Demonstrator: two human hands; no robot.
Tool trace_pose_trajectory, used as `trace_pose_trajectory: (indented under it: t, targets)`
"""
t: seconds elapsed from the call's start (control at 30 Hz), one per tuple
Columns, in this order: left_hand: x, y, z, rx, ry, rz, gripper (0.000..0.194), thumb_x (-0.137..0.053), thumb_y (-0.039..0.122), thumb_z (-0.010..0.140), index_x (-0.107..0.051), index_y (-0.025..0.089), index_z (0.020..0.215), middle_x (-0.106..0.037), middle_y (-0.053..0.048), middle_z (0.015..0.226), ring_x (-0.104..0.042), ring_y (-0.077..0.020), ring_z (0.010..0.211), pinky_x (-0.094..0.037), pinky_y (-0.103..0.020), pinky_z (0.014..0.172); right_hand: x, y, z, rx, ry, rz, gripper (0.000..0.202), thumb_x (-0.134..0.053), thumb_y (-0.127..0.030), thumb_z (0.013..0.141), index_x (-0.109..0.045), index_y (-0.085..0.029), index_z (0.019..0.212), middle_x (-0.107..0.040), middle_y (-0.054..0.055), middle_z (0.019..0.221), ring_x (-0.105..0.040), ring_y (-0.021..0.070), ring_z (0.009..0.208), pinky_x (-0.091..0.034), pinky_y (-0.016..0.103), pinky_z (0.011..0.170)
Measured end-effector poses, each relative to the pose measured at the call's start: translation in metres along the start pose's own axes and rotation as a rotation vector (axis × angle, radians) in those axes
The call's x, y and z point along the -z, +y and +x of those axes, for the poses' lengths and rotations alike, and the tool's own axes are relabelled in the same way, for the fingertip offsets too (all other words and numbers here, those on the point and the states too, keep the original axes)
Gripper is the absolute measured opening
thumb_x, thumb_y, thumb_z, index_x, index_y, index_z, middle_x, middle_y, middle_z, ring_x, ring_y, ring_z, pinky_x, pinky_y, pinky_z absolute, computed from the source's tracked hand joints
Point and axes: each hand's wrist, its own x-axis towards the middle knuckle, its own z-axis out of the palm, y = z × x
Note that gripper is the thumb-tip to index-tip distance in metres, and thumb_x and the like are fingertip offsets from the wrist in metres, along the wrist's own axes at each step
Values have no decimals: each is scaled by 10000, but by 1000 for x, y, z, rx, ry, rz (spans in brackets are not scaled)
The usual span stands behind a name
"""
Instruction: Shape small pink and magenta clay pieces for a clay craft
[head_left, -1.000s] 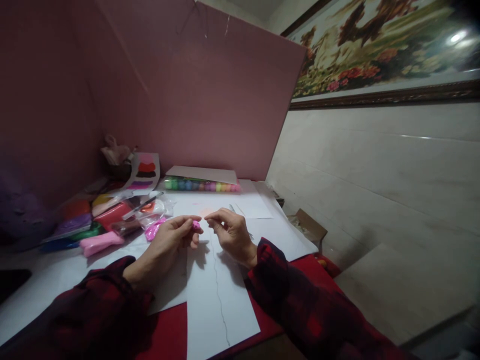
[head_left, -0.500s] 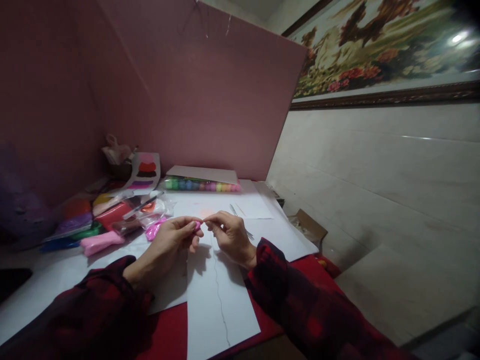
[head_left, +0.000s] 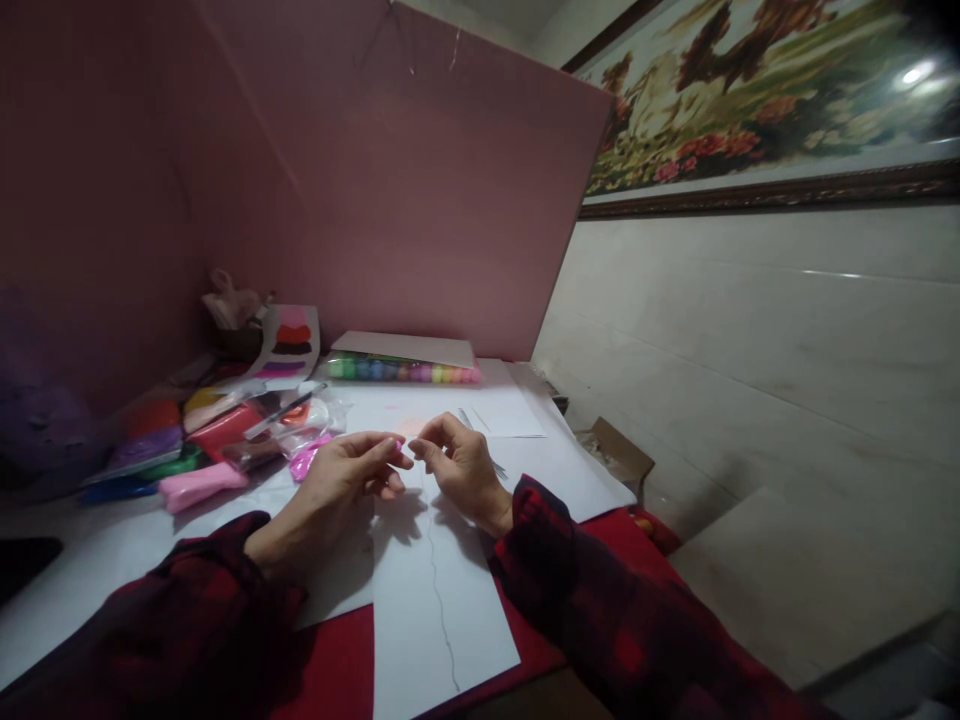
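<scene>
My left hand is closed, pinching a small lump of bright pink modelling clay at its fingertips. Just to the right, my right hand is closed too, thumb and forefinger pressed together; whatever may be between them is too small to make out. A narrow gap separates the two hands' fingertips. Beneath them lies a white sheet of paper with a wavy pencil-like line running down it. A bright pink packet rests behind my left hand.
Several coloured clay packets are heaped on the left, with a pale pink one in front. At the back lies a clear pack of multicoloured pieces. A painted colour sheet leans behind the heap. An open cardboard box stands at right.
The fingertips of my two hands, which met at the pink clay, have drawn slightly apart. My right hand has shifted a little to the right.
</scene>
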Motion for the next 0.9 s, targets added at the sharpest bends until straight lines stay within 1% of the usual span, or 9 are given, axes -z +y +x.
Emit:
trace_pose_trajectory:
  t: [0.07, 0.17, 0.27, 0.33, 0.43, 0.63, 0.73, 0.8, 0.9]
  targets:
    - [0, 0, 0, -1, -3, -6, 277, -811, 265, 651, -687, 101, 837, -713, -79, 727, -620, -115, 500, -484, -200, 457, 0, 2, 1, -53, -23, 86, 196, -598, -341, 836, -544, -172, 754, -605, 2, 671, -519, 96, 536, -419, 216, 482]
    - [0, 1, 1, -9, 7, 28, 340, -842, 211, 594, -685, 115, 880, -721, -73, 724, -637, -133, 519, -504, -221, 491, 0, 6, 4, -218, -76, 309, 264, -586, -429, 828, -542, -172, 786, -590, -7, 653, -507, 85, 479, -379, 185, 382]
    - [0, 1, 1, 4, 18, 78, 306, -825, 281, 626, -680, 111, 835, -706, -62, 691, -618, -123, 477, -477, -211, 453, 0, 8, 7, -378, -128, 504, 329, -592, -488, 804, -573, -159, 798, -570, -22, 615, -492, 70, 426, -359, 171, 342]
    - [0, 1, 1, 20, 13, 85, 310, -788, 360, 672, -674, 111, 818, -698, -62, 687, -603, -114, 462, -452, -200, 426, 0, 9, 8, -444, -155, 590, 335, -606, -484, 796, -590, -149, 793, -569, -26, 598, -486, 61, 412, -355, 166, 348]
    - [0, -1, 1, -1, -1, 84, 315, -776, 386, 682, -666, 115, 799, -683, -47, 673, -584, -102, 463, -452, -193, 424, 1, 9, 8, -514, -168, 669, 310, -626, -449, 791, -597, -140, 784, -573, -28, 578, -476, 56, 396, -344, 166, 354]
    - [3, -3, 3, -33, 14, 62, 282, -801, 307, 653, -676, 112, 813, -646, -14, 639, -552, -88, 460, -448, -192, 424, 3, 9, 8, -594, -172, 751, 240, -599, -366, 832, -598, -130, 791, -569, -22, 581, -480, 57, 421, -329, 166, 377]
    - [4, -5, 5, -42, -2, 14, 306, -783, 343, 676, -682, 109, 847, -651, -27, 658, -566, -98, 482, -464, -205, 448, 3, 9, 8, -574, -186, 733, 255, -590, -377, 842, -612, -125, 808, -573, -18, 583, -473, 56, 409, -327, 169, 369]
    - [5, -6, 6, -40, -20, -3, 324, -769, 369, 690, -686, 106, 861, -652, -34, 664, -567, -102, 489, -467, -208, 453, 2, 9, 8, -561, -197, 707, 291, -609, -415, 827, -622, -124, 825, -580, -17, 589, -472, 55, 403, -332, 169, 360]
    - [6, -6, 6, -38, -36, 5, 319, -784, 338, 672, -693, 105, 871, -662, -41, 683, -575, -105, 506, -474, -206, 467, 1, 11, 8, -545, -198, 667, 338, -689, -459, 754, -616, -134, 814, -588, -24, 589, -470, 53, 402, -329, 164, 346]
